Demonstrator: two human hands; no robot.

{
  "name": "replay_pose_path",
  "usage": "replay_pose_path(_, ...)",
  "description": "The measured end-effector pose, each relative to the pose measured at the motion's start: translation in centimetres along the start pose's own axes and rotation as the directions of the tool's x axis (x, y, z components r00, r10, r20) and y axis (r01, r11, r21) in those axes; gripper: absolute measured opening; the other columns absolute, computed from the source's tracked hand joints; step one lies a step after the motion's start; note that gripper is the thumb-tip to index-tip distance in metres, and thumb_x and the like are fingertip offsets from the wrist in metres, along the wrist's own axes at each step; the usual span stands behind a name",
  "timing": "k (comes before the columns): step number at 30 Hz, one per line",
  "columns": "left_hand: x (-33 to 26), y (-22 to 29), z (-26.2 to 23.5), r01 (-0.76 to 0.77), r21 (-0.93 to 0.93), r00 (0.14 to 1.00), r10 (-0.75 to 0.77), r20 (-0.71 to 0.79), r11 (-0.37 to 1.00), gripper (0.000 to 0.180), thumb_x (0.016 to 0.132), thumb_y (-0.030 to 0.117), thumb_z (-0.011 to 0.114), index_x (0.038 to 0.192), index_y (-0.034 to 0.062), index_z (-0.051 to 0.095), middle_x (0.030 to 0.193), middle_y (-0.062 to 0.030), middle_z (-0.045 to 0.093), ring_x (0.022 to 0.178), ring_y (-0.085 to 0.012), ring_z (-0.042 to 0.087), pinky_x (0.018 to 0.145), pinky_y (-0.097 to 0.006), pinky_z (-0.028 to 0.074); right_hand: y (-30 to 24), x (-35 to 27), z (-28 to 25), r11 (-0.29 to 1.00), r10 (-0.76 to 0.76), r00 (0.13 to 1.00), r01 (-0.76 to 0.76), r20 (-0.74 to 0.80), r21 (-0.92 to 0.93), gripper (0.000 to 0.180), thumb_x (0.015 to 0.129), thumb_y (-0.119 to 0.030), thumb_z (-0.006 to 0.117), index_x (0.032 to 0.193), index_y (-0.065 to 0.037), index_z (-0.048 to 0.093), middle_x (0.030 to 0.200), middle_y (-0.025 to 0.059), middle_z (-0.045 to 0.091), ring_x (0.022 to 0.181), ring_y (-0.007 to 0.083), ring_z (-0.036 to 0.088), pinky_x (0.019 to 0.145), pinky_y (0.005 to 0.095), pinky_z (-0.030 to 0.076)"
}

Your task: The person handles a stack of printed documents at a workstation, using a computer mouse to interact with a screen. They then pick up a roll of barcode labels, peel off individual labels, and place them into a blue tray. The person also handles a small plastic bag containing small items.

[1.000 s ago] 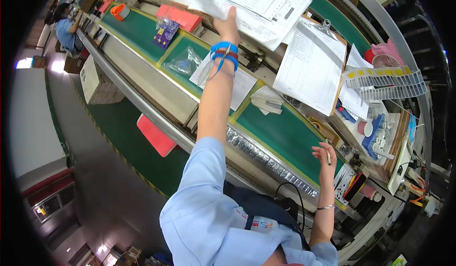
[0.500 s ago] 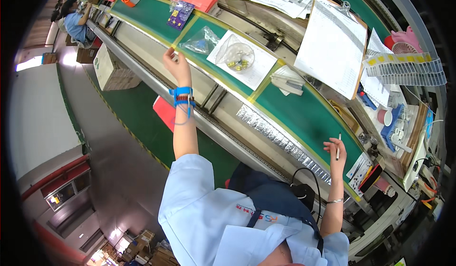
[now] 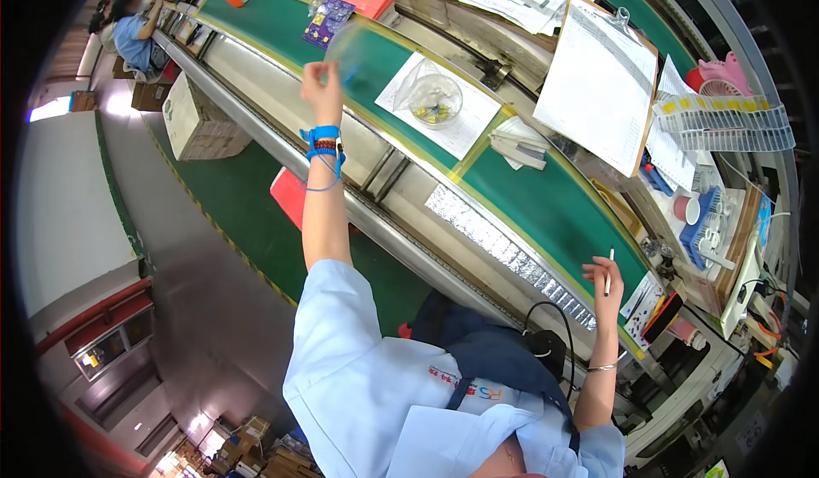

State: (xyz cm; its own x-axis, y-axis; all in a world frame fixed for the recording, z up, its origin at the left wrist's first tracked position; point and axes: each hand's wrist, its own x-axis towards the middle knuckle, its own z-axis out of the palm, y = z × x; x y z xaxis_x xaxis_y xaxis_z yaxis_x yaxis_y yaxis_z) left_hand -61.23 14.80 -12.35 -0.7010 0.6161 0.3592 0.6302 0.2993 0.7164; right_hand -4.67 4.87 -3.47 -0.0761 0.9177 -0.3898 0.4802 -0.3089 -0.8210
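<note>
**Left arm stretched way out, right hand parked at the bench edge**

Long green conveyor bench [image 3: 546, 214] runs diagonally, grey floor beside it. Left arm is fully extended, left hand [image 3: 321, 82] raised over the belt, fingers pinched on a clear plastic bag [image 3: 351, 45], blurred, just above them. Right hand [image 3: 604, 278] is up at the near edge, fingers closed on a thin white stick [image 3: 609, 270] pointing upward.

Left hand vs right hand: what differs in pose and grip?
The left hand is stretched far out over the conveyor belt, pinching a clear plastic bag; the right hand stays close in, holding a thin white stick upright. The left wrist wears a blue strap, the right a thin bracelet.
</note>
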Motion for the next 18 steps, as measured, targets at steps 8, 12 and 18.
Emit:
replay_pose_path(8,1.9,1.9,-0.8,0.125,-0.650,0.982,-0.189,-0.030,0.750,0.014,0.091,0.013,0.039,0.092,0.0037,0.029,0.096,-0.0236,0.056,0.082,-0.0256,0.059,0.074,-0.031,0.047,-0.3,0.2,0.9,1.000,-0.010,0.999,0.010,0.036,-0.002,0.018,0.086,-0.007,0.042,0.099,0.002,0.051,0.080,0.0110,0.061,0.068,0.0132,0.057,0.064,0.0257,0.046)
replay_pose_path(12,3.9,3.4,0.7,0.004,-0.698,0.980,-0.142,-0.140,0.716,0.014,0.091,0.014,0.035,0.091,0.0038,0.026,0.101,-0.0255,0.052,0.088,-0.0310,0.058,0.078,-0.037,0.046,0.1,-0.1,0.7,1.000,0.008,1.000,-0.008,0.012,-0.010,0.018,0.086,-0.006,0.042,0.099,0.002,0.051,0.079,0.0113,0.061,0.068,0.0136,0.057,0.064,0.0258,0.047)
replay_pose_path(18,5.3,4.1,4.0,0.027,-0.412,0.980,-0.104,-0.167,0.911,0.027,0.089,0.022,0.045,0.102,-0.0011,0.037,0.114,-0.0232,0.044,0.109,-0.0282,0.044,0.090,-0.033,0.035,0.0,-0.5,0.3,0.998,0.044,0.999,-0.044,0.007,-0.050,0.018,0.086,-0.006,0.042,0.099,0.002,0.051,0.079,0.0111,0.061,0.068,0.0135,0.057,0.064,0.0257,0.046)
